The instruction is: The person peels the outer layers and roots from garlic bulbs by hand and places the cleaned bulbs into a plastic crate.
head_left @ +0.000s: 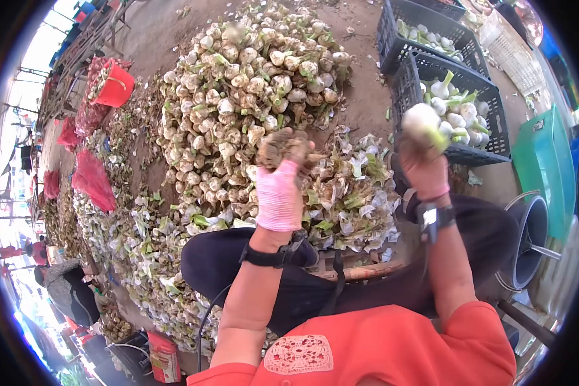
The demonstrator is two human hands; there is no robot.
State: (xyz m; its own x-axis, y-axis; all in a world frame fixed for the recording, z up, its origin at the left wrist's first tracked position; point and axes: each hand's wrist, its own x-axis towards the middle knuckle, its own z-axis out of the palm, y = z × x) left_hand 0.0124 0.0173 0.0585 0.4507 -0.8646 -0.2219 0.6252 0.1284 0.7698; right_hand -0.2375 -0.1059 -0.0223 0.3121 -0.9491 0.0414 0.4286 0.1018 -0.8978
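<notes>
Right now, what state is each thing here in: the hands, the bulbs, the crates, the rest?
left hand, gloved, shut on dirty bulb
right hand, gloved, shut on white bulb
dirty bulb, unpeeled, held up
white bulb, peeled, held up
near crate, partly filled
far crate, partly filled
big pile, unpeeled, heaped on ground
red bucket, tilted

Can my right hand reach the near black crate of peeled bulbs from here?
Probably yes: the right hand, holding a white bulb, is at the open rim of the near black crate, nothing between.
</notes>
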